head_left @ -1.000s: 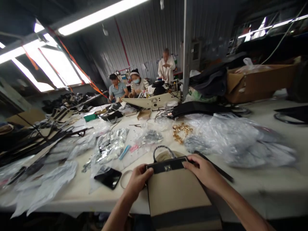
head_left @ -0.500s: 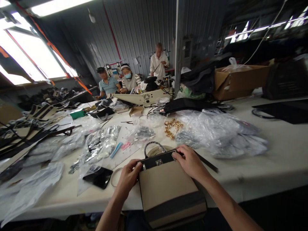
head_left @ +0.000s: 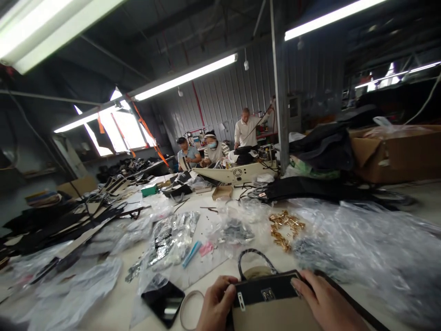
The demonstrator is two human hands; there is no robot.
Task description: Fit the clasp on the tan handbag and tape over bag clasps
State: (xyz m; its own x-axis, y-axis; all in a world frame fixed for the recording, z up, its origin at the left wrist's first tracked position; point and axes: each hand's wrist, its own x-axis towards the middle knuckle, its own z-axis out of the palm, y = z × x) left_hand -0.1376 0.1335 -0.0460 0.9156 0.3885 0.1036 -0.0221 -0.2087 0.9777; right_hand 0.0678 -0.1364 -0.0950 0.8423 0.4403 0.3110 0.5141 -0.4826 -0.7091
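A beige handbag point(head_left: 275, 312) with a black top band stands at the bottom of the view, its lower part cut off by the frame. Small silver metal fittings point(head_left: 267, 294) sit on the band, and a rope-like handle point(head_left: 253, 252) arches up behind it. My left hand point(head_left: 217, 303) grips the bag's left top corner, thumb on the front. On the right top corner my right hand point(head_left: 322, 296) is closed the same way. A roll of tape point(head_left: 191, 309) lies just left of my left hand, beside a black phone point(head_left: 163, 301).
Gold-coloured metal parts point(head_left: 285, 229) lie in a heap beyond the bag. Clear plastic bags point(head_left: 375, 243) spread at right, more plastic with silver parts point(head_left: 172, 236) at left. A cardboard box point(head_left: 396, 154) stands at far right. Several people, among them a person in white point(head_left: 245, 131), are at the back.
My view has tilted up and turned left, so the bag and both hands appear lower and further right. Both hands keep their hold on the bag. The person in white has raised an arm.
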